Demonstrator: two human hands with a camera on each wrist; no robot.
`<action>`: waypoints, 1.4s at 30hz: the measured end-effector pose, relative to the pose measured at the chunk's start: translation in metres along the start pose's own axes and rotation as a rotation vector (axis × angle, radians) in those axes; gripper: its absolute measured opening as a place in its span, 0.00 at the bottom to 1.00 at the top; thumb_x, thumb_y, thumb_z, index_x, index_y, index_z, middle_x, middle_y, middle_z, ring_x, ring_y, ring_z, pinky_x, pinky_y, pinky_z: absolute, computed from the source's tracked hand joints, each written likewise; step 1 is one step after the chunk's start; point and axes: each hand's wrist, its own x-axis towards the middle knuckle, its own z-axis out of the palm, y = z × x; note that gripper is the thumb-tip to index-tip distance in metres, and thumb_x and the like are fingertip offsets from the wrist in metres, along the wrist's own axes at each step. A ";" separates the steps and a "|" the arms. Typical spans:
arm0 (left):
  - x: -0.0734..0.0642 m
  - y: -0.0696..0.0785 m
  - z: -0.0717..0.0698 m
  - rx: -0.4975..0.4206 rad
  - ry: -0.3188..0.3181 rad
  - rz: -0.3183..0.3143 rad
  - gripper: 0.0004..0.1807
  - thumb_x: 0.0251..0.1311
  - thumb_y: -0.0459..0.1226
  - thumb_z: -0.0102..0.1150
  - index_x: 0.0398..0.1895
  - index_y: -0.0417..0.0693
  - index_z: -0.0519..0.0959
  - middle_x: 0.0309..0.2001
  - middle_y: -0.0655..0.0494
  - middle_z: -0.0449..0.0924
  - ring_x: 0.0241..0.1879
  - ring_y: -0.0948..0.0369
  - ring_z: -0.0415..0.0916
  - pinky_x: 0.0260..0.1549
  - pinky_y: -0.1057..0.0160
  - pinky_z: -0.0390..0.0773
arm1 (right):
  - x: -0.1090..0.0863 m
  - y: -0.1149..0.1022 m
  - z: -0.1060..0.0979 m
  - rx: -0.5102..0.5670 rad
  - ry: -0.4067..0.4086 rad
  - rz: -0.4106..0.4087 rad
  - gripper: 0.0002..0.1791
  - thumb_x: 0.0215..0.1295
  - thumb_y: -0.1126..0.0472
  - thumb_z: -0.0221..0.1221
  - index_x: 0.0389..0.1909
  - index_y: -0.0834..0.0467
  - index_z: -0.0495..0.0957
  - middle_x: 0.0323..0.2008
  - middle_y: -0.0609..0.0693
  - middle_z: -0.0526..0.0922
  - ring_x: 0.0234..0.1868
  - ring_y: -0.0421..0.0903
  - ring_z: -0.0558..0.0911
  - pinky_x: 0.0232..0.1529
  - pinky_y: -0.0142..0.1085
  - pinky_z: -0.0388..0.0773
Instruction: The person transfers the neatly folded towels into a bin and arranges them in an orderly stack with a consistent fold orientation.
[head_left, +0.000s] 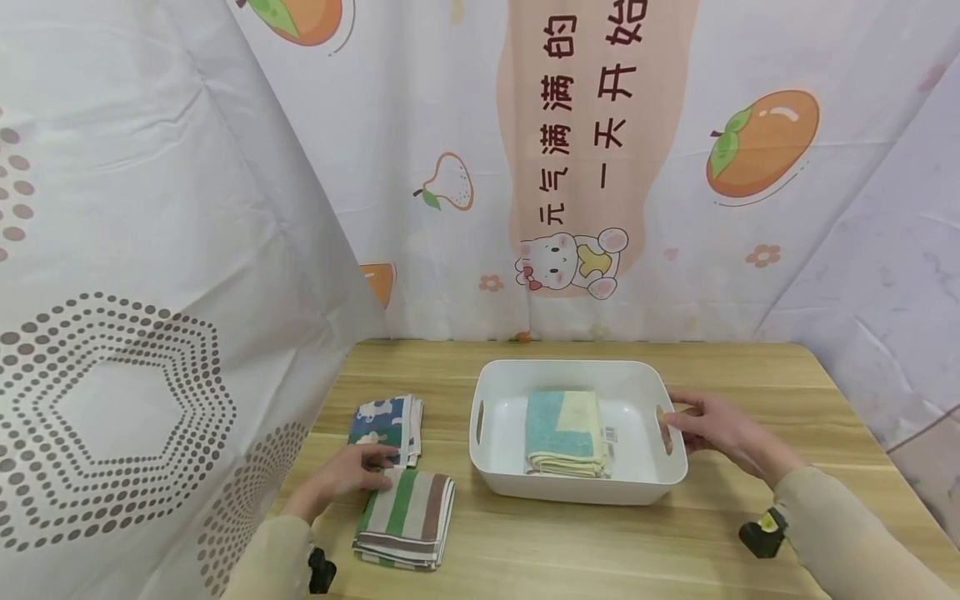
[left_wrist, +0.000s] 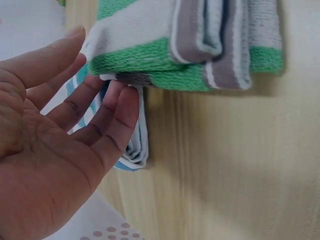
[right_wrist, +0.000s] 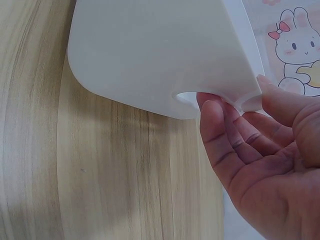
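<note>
A white plastic basket stands mid-table, holding a folded blue-and-yellow towel. My right hand grips the basket's right end at the handle hole, thumb at the rim and fingers by the cut-out. To the left of the basket lies a folded green, grey and brown striped towel. My left hand is at that towel's far left corner, its fingers loosely bent at the edge with the thumb apart. Behind it lies a folded blue-and-green patterned towel, partly covered by the left fingers.
The wooden table carries all these things. A white printed curtain hangs along its back edge, with another patterned cloth down the left side. A pale sheet hangs at the right.
</note>
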 end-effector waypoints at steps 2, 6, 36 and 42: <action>-0.001 -0.002 0.001 0.008 0.012 -0.012 0.31 0.52 0.35 0.76 0.63 0.48 0.81 0.50 0.54 0.82 0.53 0.54 0.76 0.58 0.44 0.75 | 0.000 0.000 0.000 0.000 0.005 0.002 0.36 0.79 0.61 0.54 0.76 0.74 0.50 0.46 0.63 0.86 0.41 0.50 0.86 0.41 0.41 0.85; -0.001 -0.004 0.002 0.019 0.006 -0.033 0.32 0.53 0.36 0.76 0.64 0.49 0.80 0.55 0.51 0.81 0.58 0.49 0.74 0.62 0.38 0.70 | 0.000 0.000 0.000 0.003 0.004 0.010 0.36 0.79 0.61 0.54 0.77 0.74 0.50 0.46 0.63 0.86 0.42 0.50 0.86 0.41 0.41 0.85; -0.002 -0.015 0.028 0.097 0.045 -0.058 0.24 0.52 0.32 0.75 0.54 0.48 0.84 0.64 0.39 0.75 0.63 0.41 0.71 0.63 0.31 0.66 | 0.000 -0.001 0.001 -0.010 0.011 0.036 0.37 0.78 0.59 0.55 0.77 0.73 0.51 0.47 0.63 0.86 0.42 0.51 0.85 0.41 0.41 0.84; 0.001 -0.017 0.032 0.131 0.048 -0.085 0.23 0.53 0.35 0.75 0.55 0.50 0.83 0.66 0.38 0.74 0.67 0.37 0.68 0.63 0.30 0.65 | -0.001 -0.002 0.000 -0.013 0.010 0.038 0.38 0.78 0.58 0.56 0.77 0.74 0.50 0.45 0.63 0.87 0.41 0.52 0.86 0.41 0.42 0.84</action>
